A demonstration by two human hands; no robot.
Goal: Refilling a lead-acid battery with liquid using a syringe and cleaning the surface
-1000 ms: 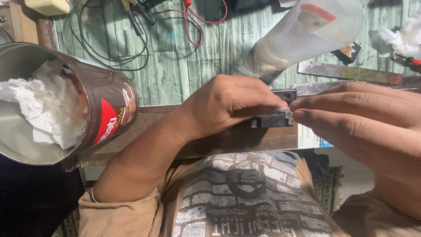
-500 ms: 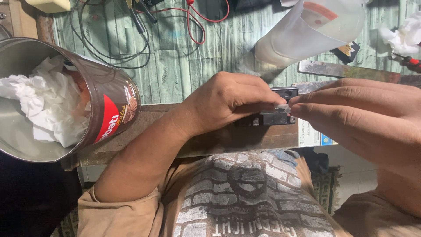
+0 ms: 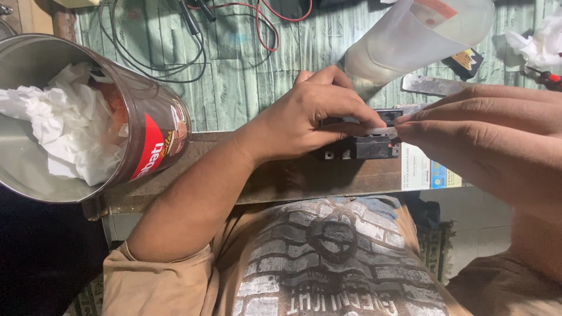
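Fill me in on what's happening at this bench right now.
A person is working with both bare hands on a small black electrical part resting on the front edge of the table. The left hand has its grip on the part, steadying it. The right hand pinches a thin, pale strip at the part's top. A metal can stuffed with white tissue lies tipped to the left, a translucent plastic jug stands behind the hands, and wires trail across the table.
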